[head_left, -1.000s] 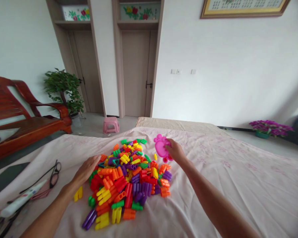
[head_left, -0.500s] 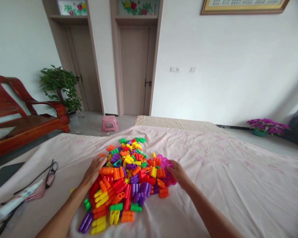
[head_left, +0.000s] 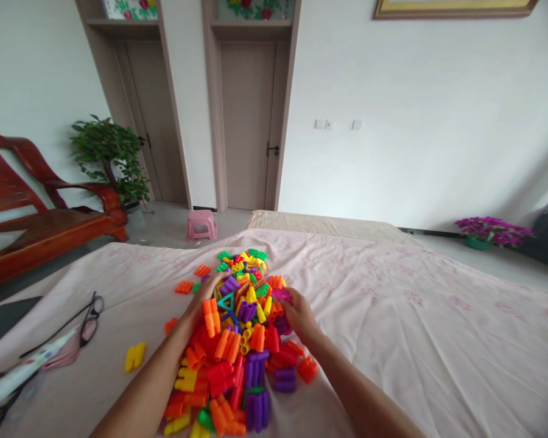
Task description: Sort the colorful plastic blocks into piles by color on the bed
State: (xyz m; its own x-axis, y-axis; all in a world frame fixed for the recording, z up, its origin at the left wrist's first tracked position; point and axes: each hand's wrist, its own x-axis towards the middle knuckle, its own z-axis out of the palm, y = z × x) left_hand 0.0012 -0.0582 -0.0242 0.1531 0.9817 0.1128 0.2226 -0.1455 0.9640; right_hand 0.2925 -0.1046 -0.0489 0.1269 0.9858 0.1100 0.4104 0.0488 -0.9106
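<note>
Blocks (head_left: 256, 337) between 2 hands (head_left: 300, 313)

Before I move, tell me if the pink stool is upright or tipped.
Upright: the stool stands legs down, seat on top.

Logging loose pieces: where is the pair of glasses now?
In the head view, the glasses lie at left on the cloth, beside the white tube.
</note>
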